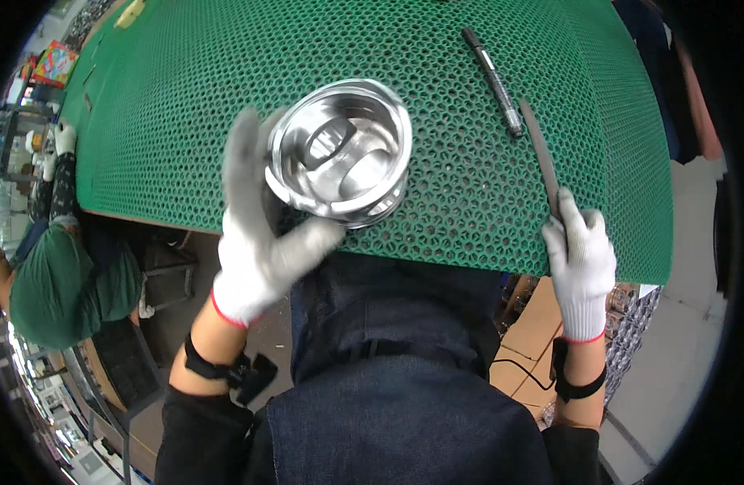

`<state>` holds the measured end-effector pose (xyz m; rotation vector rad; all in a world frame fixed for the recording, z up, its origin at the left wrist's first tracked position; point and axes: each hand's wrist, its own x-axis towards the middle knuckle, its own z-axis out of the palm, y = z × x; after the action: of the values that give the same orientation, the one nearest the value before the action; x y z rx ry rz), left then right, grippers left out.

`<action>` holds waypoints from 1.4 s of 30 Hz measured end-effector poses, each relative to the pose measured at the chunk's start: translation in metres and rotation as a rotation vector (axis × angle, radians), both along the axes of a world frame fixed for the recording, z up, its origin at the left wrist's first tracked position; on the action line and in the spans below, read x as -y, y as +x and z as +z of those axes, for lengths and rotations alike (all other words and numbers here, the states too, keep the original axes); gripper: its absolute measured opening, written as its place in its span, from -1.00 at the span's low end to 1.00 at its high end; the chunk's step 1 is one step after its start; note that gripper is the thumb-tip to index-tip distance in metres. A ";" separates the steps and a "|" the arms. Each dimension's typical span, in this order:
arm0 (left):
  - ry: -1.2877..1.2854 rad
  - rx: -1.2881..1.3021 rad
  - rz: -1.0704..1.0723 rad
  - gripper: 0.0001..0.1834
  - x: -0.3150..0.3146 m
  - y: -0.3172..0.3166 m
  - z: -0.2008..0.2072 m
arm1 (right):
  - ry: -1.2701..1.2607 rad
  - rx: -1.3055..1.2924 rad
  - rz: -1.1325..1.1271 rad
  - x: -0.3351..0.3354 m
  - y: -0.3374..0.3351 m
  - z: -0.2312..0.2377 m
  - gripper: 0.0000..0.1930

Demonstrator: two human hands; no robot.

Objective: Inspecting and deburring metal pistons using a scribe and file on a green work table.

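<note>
In my white-gloved left hand (263,242) is a shiny round metal cup (361,208), tilted so that its mouth faces up toward me. The thumb lies along its near side and the fingers along its left side; hand and cup are a little blurred by motion. Reflections fill the cup's inside. My right hand (581,250), gloved too, grips the near end of a thin flat file (540,153), its tip pointing away from me over the mat. Just left of that tip lies a black marker pen (493,83) with its cap on.
A green mat (453,194) with a honeycomb of holes covers the table, its front edge close to my body. At the far left another person (73,283) in a green top works at the same table. Cardboard (526,339) lies below the right edge.
</note>
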<state>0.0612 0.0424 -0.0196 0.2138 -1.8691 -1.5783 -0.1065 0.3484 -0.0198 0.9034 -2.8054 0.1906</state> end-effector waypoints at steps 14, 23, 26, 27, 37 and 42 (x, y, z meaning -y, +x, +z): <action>-0.822 0.386 0.094 -0.63 -0.015 0.012 0.018 | -0.728 1.419 0.072 -0.011 0.074 0.035 -0.32; -0.916 0.416 0.052 -0.65 -0.018 0.011 0.030 | -0.691 1.553 0.479 0.029 0.070 0.033 -0.40; -0.905 0.451 0.049 -0.65 -0.015 0.008 0.028 | -0.428 1.208 0.653 0.083 0.050 0.058 -0.37; -0.866 0.448 0.059 -0.64 -0.016 0.007 0.028 | -0.234 1.071 0.706 0.095 0.046 0.068 -0.36; -0.932 0.377 0.036 -0.67 -0.011 0.009 0.028 | -0.520 1.576 0.482 0.039 0.043 0.061 -0.41; -0.883 0.438 0.033 -0.67 -0.013 0.001 0.030 | -0.218 0.864 0.736 0.091 0.046 0.074 -0.40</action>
<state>0.0621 0.0555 0.0102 0.1917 -2.6907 -0.5816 -0.0604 0.2571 0.0546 2.1514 -2.8195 1.2105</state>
